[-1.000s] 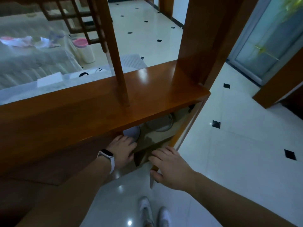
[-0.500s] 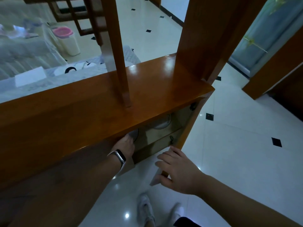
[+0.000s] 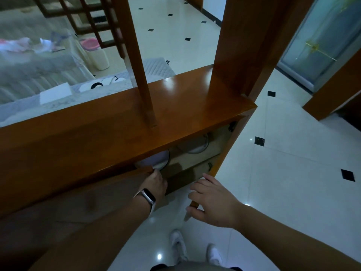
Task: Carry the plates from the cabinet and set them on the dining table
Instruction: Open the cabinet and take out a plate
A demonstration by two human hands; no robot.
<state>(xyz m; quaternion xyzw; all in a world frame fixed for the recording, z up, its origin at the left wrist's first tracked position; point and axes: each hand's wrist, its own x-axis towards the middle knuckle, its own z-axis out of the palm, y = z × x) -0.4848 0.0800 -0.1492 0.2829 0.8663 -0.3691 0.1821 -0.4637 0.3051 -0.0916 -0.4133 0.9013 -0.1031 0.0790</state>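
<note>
two plates sit on the cabinet shelf, neither lifted out yet.
pale round plate (image 3: 154, 160) lies just under the glossy brown wooden cabinet top (image 3: 185, 106), with a second white plate (image 3: 197, 147) deeper right. my left hand (image 3: 156, 184) reaches its rim, fingers hidden, so i cannot tell the grip. my right hand (image 3: 213, 200), loosely spread, rests on the open wooden door's edge (image 3: 192, 204). lifting early could knock the rim on the overhang. open room is over the white tiled floor (image 3: 283, 182).
</note>
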